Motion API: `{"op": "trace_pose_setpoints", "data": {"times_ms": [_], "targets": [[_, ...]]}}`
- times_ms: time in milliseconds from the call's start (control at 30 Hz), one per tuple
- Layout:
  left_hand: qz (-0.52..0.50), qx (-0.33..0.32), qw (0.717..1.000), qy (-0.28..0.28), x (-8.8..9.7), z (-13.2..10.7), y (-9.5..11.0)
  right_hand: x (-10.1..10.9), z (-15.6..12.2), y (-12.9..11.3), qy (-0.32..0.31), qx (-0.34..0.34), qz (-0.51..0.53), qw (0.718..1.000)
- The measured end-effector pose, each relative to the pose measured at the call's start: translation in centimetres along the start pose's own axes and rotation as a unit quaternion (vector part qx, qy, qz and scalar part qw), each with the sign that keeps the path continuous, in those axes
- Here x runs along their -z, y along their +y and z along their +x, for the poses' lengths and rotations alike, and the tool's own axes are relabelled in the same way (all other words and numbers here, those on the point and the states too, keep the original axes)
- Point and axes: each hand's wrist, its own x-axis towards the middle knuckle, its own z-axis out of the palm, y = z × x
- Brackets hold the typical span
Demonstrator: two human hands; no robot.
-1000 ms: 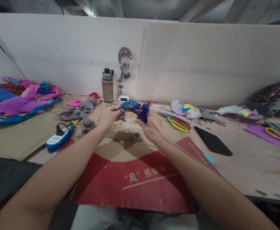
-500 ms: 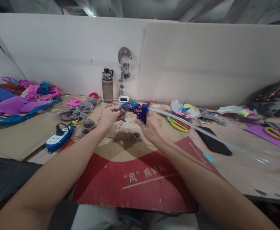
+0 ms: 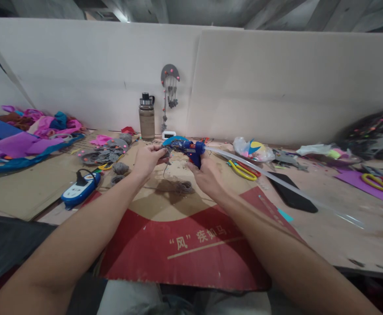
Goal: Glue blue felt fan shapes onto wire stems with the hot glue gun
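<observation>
My right hand (image 3: 207, 175) is wrapped round the handle of a blue hot glue gun (image 3: 194, 151), its nozzle pointing left. A long clear glue stick (image 3: 260, 168) sticks out of the gun's back end and reaches far to the right. In my left hand (image 3: 148, 159), fingers pinched, is a small grey felt piece (image 3: 166, 154) held at the nozzle; its exact shape is too small to make out. Grey yarn hangs below it, and a loose coil of grey yarn (image 3: 185, 187) lies on the red and tan cardboard (image 3: 184, 258) under my hands.
Left of my hands are a blue-white power strip (image 3: 81, 189), a grey yarn ball (image 3: 120, 168) and grey felt pieces (image 3: 104, 154). A bottle (image 3: 147, 120) stands at the back. To the right lie yellow-handled scissors (image 3: 242, 170) and a black phone-like slab (image 3: 291, 192).
Both hands stay almost in place. The felt piece and the glue gun's nozzle have shifted very slightly against each other.
</observation>
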Motion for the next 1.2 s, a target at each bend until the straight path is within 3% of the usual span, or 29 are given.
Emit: {"op": "trace_pose_setpoints", "data": {"times_ms": [733,1100,1200], "targets": [[-0.036,-0.029,0.999,-0.002,0.4,0.2,0.2,0.2,0.2,0.6,0.027,0.006,0.004,1.000],[-0.068,-0.014,0.998,0.013,0.3,0.3,0.8,0.4,0.6,0.6,0.022,-0.034,0.006,0.999],[-0.068,-0.016,0.997,0.017,0.2,0.2,0.7,0.0,1.0,1.5,-0.002,-0.104,0.039,0.994]]}}
